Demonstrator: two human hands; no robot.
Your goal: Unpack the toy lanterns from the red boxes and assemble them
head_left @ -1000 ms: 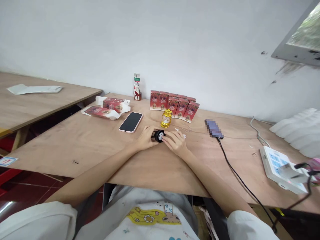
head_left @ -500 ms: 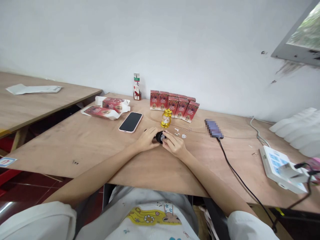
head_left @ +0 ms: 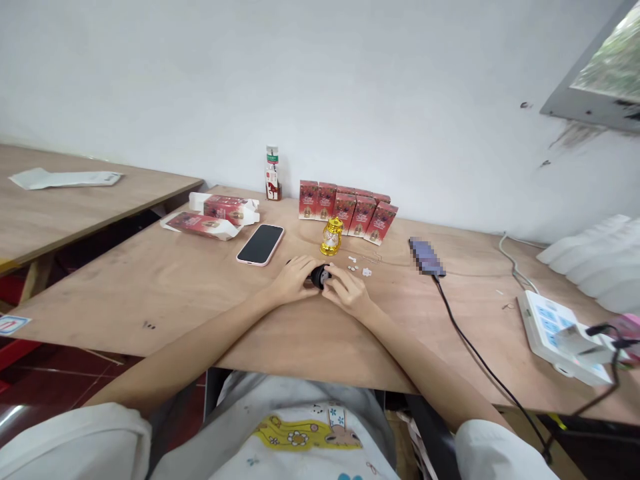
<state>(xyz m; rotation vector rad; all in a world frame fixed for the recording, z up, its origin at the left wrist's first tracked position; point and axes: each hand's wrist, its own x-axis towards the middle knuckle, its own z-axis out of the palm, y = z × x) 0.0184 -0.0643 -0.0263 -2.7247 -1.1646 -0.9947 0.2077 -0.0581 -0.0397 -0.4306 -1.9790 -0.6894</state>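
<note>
Both my hands are closed on a small black lantern (head_left: pixel 319 277), tipped on its side so its round base with a grey underside faces right. My left hand (head_left: pixel 294 280) wraps round its body and hides most of it. The fingertips of my right hand (head_left: pixel 346 290) press at the base. Just beyond stands a gold mini lantern (head_left: pixel 331 238), upright, with a clear middle. To the right of it lie small white parts (head_left: pixel 367 272) and several tiny round pieces (head_left: pixel 353 268), too small to name surely.
A row of red boxes (head_left: pixel 363 217) stands by the wall, with a bottle (head_left: pixel 273 177) to their left. Opened red cartons (head_left: pixel 205 225) and a phone (head_left: pixel 261 245) lie left. On the right are a blurred-out phone (head_left: pixel 427 257) on a black cable and a white power strip (head_left: pixel 543 327).
My right fingers have shifted slightly at the lantern's base. My left hand keeps its grip, and the things on the table stay in place.
</note>
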